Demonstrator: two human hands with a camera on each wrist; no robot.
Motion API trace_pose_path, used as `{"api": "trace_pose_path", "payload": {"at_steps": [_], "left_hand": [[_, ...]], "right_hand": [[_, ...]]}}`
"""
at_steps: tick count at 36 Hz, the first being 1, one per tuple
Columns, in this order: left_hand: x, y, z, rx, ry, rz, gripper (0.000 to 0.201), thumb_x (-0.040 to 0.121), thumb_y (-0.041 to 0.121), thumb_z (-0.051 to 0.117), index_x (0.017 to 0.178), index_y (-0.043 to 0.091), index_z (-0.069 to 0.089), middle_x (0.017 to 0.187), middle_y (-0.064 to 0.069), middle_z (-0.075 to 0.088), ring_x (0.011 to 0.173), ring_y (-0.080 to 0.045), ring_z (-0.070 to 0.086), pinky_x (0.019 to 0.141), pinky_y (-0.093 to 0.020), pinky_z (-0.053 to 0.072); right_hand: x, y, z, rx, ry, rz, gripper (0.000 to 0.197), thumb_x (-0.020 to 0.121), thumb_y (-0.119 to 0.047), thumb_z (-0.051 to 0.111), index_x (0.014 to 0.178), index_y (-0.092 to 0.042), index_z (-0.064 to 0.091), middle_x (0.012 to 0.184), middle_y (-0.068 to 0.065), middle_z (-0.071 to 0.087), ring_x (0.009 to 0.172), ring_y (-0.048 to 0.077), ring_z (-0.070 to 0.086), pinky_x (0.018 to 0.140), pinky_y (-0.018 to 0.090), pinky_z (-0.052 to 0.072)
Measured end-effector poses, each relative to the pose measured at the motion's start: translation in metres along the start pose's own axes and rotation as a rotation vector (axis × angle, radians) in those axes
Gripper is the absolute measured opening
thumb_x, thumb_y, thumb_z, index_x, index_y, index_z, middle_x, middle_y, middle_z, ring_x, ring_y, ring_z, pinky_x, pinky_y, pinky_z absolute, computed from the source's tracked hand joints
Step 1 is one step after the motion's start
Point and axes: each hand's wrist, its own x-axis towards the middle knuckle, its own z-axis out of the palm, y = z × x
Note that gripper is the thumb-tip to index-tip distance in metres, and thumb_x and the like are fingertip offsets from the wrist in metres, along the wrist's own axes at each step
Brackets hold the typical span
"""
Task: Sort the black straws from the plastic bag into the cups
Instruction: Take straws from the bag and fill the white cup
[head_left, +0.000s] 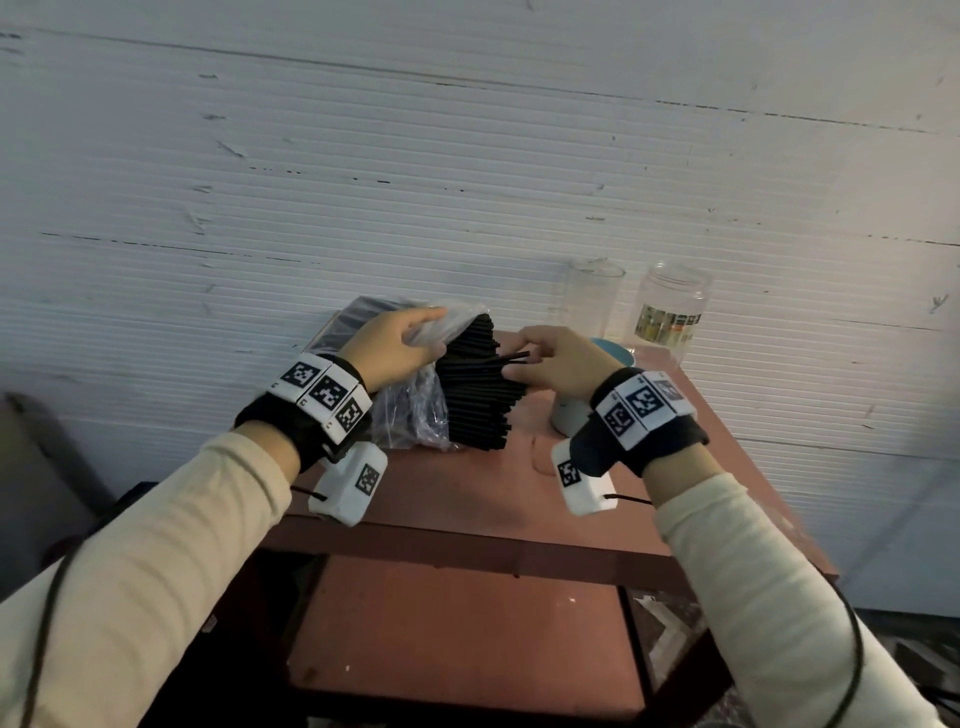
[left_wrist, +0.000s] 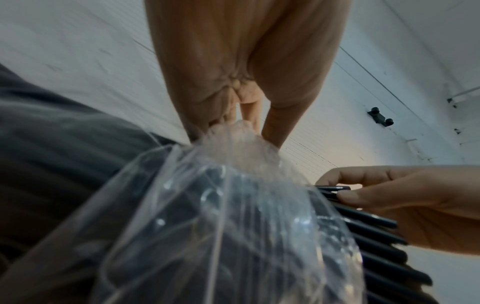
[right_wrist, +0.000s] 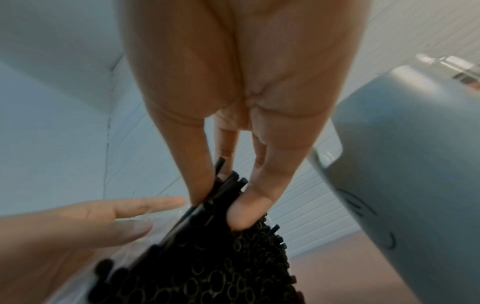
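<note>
L hand (head_left: 400, 345): mine; grips the gathered top of the plastic bag (head_left: 415, 405), fingers curled round the film, holds it up off the table (head_left: 467, 499).
R hand (head_left: 558, 364): mine; thumb + forefinger pinch a few black straws (head_left: 480, 389) at their near ends, top of the bundle. How many: can't tell, approx. 2 or 3.
Straw bundle: sticks out of the bag mouth toward my R hand; open ends face my R palm in the R wrist view.
Long axis: runs L-R between my two hands, roughly level, bag end at my L, free ends at my R.
Pull dir. (judgement): straight along that axis, away from my L hand; a sideways tug would likely drag neighbours out too.
Nearer hand: R is on the straw ends; L only anchors the bag.
Blue-grey cup (head_left: 571, 415): just below + behind my R wrist, close.
Clear cup (head_left: 592, 301): beyond my R hand, twd. the wall.
Clear jar (head_left: 670, 312): right of the clear cup, labelled, also beyond my R hand.
Cups' contents: no straws seen in any.
Step (judgement): early; first small batch being drawn.
</note>
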Motion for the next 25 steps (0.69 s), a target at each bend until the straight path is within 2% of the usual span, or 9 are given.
{"api": "trace_pose_path", "payload": {"at_steps": [2, 4, 6, 9, 13, 15, 17, 22, 25], "left_hand": [[-0.001, -0.002, 0.001, 0.001, 0.028, 0.002, 0.053, 0.091, 0.027, 0.066, 0.141, 0.029, 0.048, 0.151, 0.003, 0.042, 0.138, -0.016, 0.04, 0.111, -0.031, 0.032], [-0.001, -0.002, 0.002, -0.001, 0.042, -0.003, 0.05, 0.091, 0.026, 0.067, 0.138, 0.029, 0.051, 0.15, 0.004, 0.043, 0.137, -0.015, 0.041, 0.107, -0.027, 0.032], [-0.001, -0.002, 0.003, -0.003, 0.056, -0.022, 0.049, 0.09, 0.025, 0.067, 0.137, 0.03, 0.052, 0.149, 0.004, 0.045, 0.137, -0.014, 0.041, 0.104, -0.025, 0.032], [0.0, 0.0, 0.005, -0.001, 0.085, -0.042, 0.049, 0.09, 0.023, 0.067, 0.136, 0.03, 0.052, 0.148, 0.002, 0.046, 0.137, -0.014, 0.041, 0.106, -0.028, 0.033], [-0.002, 0.0, 0.005, 0.002, 0.094, -0.039, 0.048, 0.091, 0.024, 0.066, 0.136, 0.03, 0.052, 0.147, 0.002, 0.046, 0.138, -0.013, 0.039, 0.103, -0.025, 0.031], [-0.004, -0.001, 0.004, 0.001, 0.079, -0.029, 0.048, 0.091, 0.024, 0.065, 0.137, 0.03, 0.05, 0.148, 0.003, 0.045, 0.139, -0.014, 0.038, 0.103, -0.026, 0.03], [-0.004, -0.002, 0.003, -0.003, 0.072, -0.028, 0.048, 0.092, 0.025, 0.065, 0.137, 0.03, 0.049, 0.149, 0.003, 0.044, 0.139, -0.014, 0.037, 0.103, -0.025, 0.03], [-0.003, 0.001, 0.006, 0.017, 0.089, -0.045, 0.049, 0.092, 0.023, 0.063, 0.139, 0.028, 0.048, 0.15, 0.0, 0.042, 0.139, -0.016, 0.038, 0.101, -0.024, 0.029], [-0.002, 0.002, 0.009, 0.029, 0.12, -0.057, 0.049, 0.092, 0.022, 0.063, 0.139, 0.027, 0.047, 0.151, -0.001, 0.041, 0.138, -0.018, 0.04, 0.105, -0.028, 0.033]], "right_hand": [[0.0, 0.003, 0.0, 0.091, -0.023, 0.033, 0.024, 0.089, -0.014, 0.067, 0.11, -0.004, 0.063, 0.075, 0.004, 0.057, 0.066, 0.014, 0.063, 0.068, 0.024, 0.058], [0.001, 0.003, 0.005, 0.097, -0.052, 0.042, 0.029, 0.087, -0.029, 0.069, 0.113, -0.017, 0.062, 0.096, 0.005, 0.062, 0.09, 0.024, 0.067, 0.084, 0.037, 0.058], [-0.001, 0.001, 0.013, 0.085, -0.095, 0.021, 0.031, 0.087, -0.033, 0.069, 0.115, -0.025, 0.061, 0.106, -0.001, 0.059, 0.103, 0.021, 0.063, 0.09, 0.039, 0.056], [-0.004, -0.002, 0.021, 0.084, -0.092, -0.028, 0.022, 0.088, -0.02, 0.069, 0.109, -0.024, 0.064, 0.102, -0.004, 0.062, 0.101, 0.018, 0.064, 0.089, 0.039, 0.056], [-0.008, 0.007, 0.015, 0.108, -0.017, -0.06, 0.021, 0.086, -0.013, 0.071, 0.094, -0.032, 0.066, 0.108, 0.005, 0.07, 0.093, 0.016, 0.068, 0.093, 0.039, 0.054], [-0.013, 0.012, 0.008, 0.131, -0.021, -0.052, 0.02, 0.087, -0.01, 0.069, 0.099, -0.026, 0.066, 0.102, 0.004, 0.07, 0.087, 0.014, 0.067, 0.091, 0.036, 0.054], [-0.019, 0.016, 0.001, 0.088, -0.038, -0.052, 0.021, 0.089, -0.013, 0.067, 0.109, -0.021, 0.066, 0.099, 0.0, 0.07, 0.092, 0.016, 0.067, 0.092, 0.036, 0.054], [-0.024, 0.019, -0.002, 0.085, -0.031, -0.077, 0.026, 0.092, -0.013, 0.063, 0.118, -0.015, 0.064, 0.11, 0.002, 0.069, 0.101, 0.014, 0.065, 0.095, 0.026, 0.051], [-0.019, 0.016, 0.007, 0.161, 0.024, -0.078, 0.025, 0.091, -0.01, 0.064, 0.116, -0.011, 0.067, 0.111, 0.005, 0.069, 0.104, 0.017, 0.066, 0.098, 0.032, 0.051]]}}
